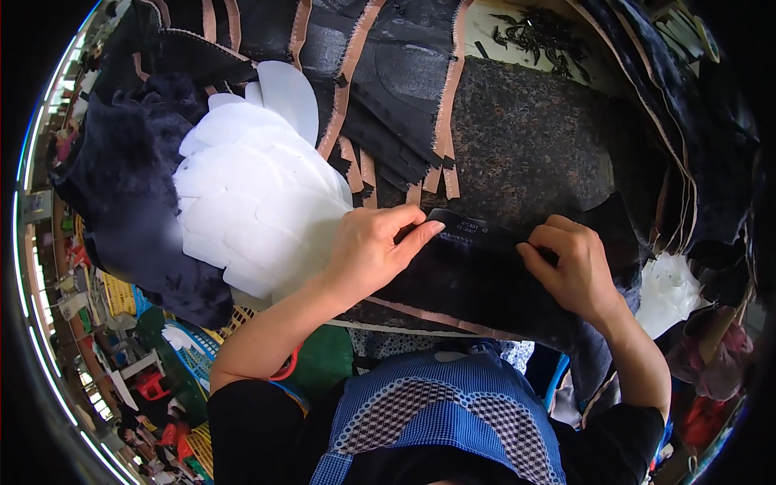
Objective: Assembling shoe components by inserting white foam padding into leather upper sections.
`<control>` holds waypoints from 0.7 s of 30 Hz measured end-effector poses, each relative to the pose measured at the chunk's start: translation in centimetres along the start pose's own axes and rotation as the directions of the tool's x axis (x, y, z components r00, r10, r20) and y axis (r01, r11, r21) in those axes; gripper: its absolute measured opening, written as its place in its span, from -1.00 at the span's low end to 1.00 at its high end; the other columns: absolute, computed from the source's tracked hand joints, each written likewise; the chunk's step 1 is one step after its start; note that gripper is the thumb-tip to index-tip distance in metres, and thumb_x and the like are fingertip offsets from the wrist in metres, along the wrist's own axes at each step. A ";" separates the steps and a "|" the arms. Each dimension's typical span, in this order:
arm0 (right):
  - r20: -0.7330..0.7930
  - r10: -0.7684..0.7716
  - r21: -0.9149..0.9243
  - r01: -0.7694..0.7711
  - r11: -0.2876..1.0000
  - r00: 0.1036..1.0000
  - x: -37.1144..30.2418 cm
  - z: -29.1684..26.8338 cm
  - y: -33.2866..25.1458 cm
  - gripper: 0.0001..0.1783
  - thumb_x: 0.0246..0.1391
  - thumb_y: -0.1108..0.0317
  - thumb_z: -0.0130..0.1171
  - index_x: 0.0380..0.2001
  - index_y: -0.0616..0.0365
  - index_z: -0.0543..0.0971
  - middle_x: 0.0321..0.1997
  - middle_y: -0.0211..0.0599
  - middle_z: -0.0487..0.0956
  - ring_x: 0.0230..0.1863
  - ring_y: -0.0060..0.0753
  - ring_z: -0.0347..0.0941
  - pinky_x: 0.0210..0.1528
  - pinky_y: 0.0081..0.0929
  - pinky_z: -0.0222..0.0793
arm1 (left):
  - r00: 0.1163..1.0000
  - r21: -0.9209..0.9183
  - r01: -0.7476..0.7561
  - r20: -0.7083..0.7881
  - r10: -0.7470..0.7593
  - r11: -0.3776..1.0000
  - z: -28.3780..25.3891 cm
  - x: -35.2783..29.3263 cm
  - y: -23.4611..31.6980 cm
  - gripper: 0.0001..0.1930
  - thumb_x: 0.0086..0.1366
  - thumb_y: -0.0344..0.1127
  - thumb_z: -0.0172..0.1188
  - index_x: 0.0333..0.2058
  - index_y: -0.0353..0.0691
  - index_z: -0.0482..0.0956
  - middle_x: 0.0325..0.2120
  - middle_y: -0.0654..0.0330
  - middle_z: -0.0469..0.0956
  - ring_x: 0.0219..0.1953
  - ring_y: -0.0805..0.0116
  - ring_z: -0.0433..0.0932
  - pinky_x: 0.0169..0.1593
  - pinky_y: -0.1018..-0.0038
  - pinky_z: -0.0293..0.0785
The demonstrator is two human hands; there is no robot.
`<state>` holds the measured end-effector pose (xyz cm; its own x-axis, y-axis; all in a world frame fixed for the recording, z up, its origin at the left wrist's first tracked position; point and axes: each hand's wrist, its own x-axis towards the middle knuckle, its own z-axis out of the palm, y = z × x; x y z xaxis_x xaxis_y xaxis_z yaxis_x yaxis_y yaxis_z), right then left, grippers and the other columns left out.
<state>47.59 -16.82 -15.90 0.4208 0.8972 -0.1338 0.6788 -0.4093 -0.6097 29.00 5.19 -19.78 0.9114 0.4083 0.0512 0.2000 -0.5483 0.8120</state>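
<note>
My left hand (376,249) pinches the upper left edge of a black material piece (461,287) between thumb and fingers. At that piece's upper right, my right hand (572,265) is closed on the same edge. Small pale printed marks show on the dark strip between the two hands. The piece lies across the near part of the worktable, and a pinkish-tan band (436,317) runs along its near side. Right beside my left wrist is a large heap of thin white rounded sheets (263,190), overlapping one another.
Black pieces with tan stitched edging (388,73) lie across the far side of the mottled dark worktable (525,133). Dark scraps (537,40) are at the far right. Dark plush material (133,178) sits left of the white heap. White sheets (667,295) lie at right; baskets (117,295) stand below left.
</note>
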 end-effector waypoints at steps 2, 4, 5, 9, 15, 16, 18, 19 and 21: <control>0.021 -0.036 -0.128 0.039 0.991 0.999 0.3 0.1 0.0 -0.81 0.06 0.31 0.39 -0.42 0.20 0.63 -0.45 -0.18 0.54 -0.47 -0.08 0.56 -0.42 -0.19 0.46 | 0.998 0.118 -0.068 -0.009 0.069 0.991 0.0 0.4 0.5 -0.75 0.30 -0.24 0.39 -0.48 -0.23 0.60 -0.72 0.12 0.51 -0.70 0.17 0.53 -0.59 0.32 0.35; 0.016 -0.042 -0.199 0.044 0.979 0.999 1.2 -0.4 -0.7 -0.77 0.03 0.29 0.41 -0.40 0.19 0.59 -0.43 -0.21 0.55 -0.43 -0.10 0.57 -0.40 -0.20 0.47 | 0.997 0.170 -0.078 -0.007 0.081 0.982 0.2 0.5 0.5 -0.76 0.28 -0.27 0.41 -0.48 -0.26 0.59 -0.71 0.12 0.53 -0.71 0.20 0.53 -0.59 0.35 0.35; 0.009 -0.046 -0.267 0.046 0.963 0.999 1.8 -0.8 -1.2 -0.73 0.00 0.28 0.44 -0.38 0.18 0.56 -0.41 -0.23 0.56 -0.40 -0.13 0.58 -0.39 -0.21 0.48 | 0.996 0.223 -0.090 0.000 0.092 0.971 0.2 0.5 0.6 -0.76 0.26 -0.30 0.43 -0.48 -0.29 0.59 -0.71 0.13 0.54 -0.71 0.23 0.53 -0.59 0.38 0.34; 0.029 -0.188 -0.005 0.188 0.982 0.982 4.4 0.5 -2.3 -0.66 -0.11 0.29 0.50 -0.27 0.17 0.63 -0.26 -0.23 0.58 -0.14 -0.10 0.50 -0.08 -0.22 0.48 | 0.993 0.217 -0.107 -0.034 0.117 0.970 0.4 0.3 0.5 -0.77 0.25 -0.30 0.43 -0.48 -0.27 0.59 -0.72 0.13 0.53 -0.72 0.20 0.54 -0.59 0.36 0.37; 0.032 -0.306 0.163 0.297 0.941 0.952 4.0 0.6 -3.7 -0.81 -0.08 0.45 0.45 -0.36 0.22 0.68 -0.30 -0.23 0.59 -0.18 -0.11 0.46 -0.12 -0.26 0.44 | 0.962 -0.053 -0.199 -0.202 0.185 0.978 -0.3 -2.2 0.5 -0.79 0.11 -0.38 0.54 -0.41 -0.33 0.65 -0.15 0.13 0.66 -0.27 0.29 0.66 -0.33 0.43 0.54; 0.007 -0.313 0.189 0.306 0.933 0.950 3.5 0.5 -4.0 -0.83 -0.09 0.48 0.45 -0.37 0.23 0.68 -0.32 -0.24 0.59 -0.20 -0.13 0.46 -0.13 -0.27 0.43 | 0.945 -0.108 -0.271 -0.221 0.243 0.957 -0.4 -2.2 0.7 -0.80 0.12 -0.40 0.53 -0.40 -0.34 0.66 -0.14 0.12 0.67 -0.24 0.28 0.67 -0.30 0.44 0.56; -0.011 -0.328 0.200 0.323 0.925 0.945 2.9 0.4 -4.3 -0.82 -0.12 0.50 0.46 -0.38 0.22 0.68 -0.33 -0.24 0.58 -0.21 -0.14 0.45 -0.14 -0.28 0.42 | 0.978 -0.291 -0.175 -0.160 0.133 0.940 -0.5 -3.1 1.1 -0.85 0.17 -0.44 0.50 -0.39 -0.34 0.68 -0.19 0.07 0.72 -0.26 0.30 0.70 -0.23 0.48 0.58; -0.033 -0.333 0.210 0.332 0.920 0.942 2.7 0.4 -4.4 -0.81 -0.14 0.51 0.47 -0.39 0.22 0.69 -0.34 -0.25 0.58 -0.23 -0.16 0.44 -0.15 -0.29 0.41 | 0.990 -0.356 -0.123 -0.115 0.087 0.926 -0.6 -3.5 1.2 -0.86 0.18 -0.44 0.49 -0.38 -0.34 0.68 -0.21 0.04 0.73 -0.28 0.31 0.71 -0.22 0.49 0.58; -0.036 -0.330 0.223 0.330 0.917 0.943 2.4 0.5 -4.3 -0.82 -0.15 0.51 0.47 -0.40 0.22 0.69 -0.35 -0.25 0.59 -0.24 -0.17 0.44 -0.16 -0.29 0.40 | 0.993 -0.392 -0.095 -0.106 0.057 0.915 -0.5 -3.8 1.5 -0.88 0.20 -0.44 0.48 -0.37 -0.33 0.70 -0.26 0.04 0.75 -0.32 0.36 0.70 -0.23 0.51 0.57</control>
<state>45.41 -12.80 -13.97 0.1943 0.9755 0.1032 0.6275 -0.0427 -0.7774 25.59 3.21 -18.49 0.8783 0.4509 0.1589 -0.0442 -0.2544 0.9661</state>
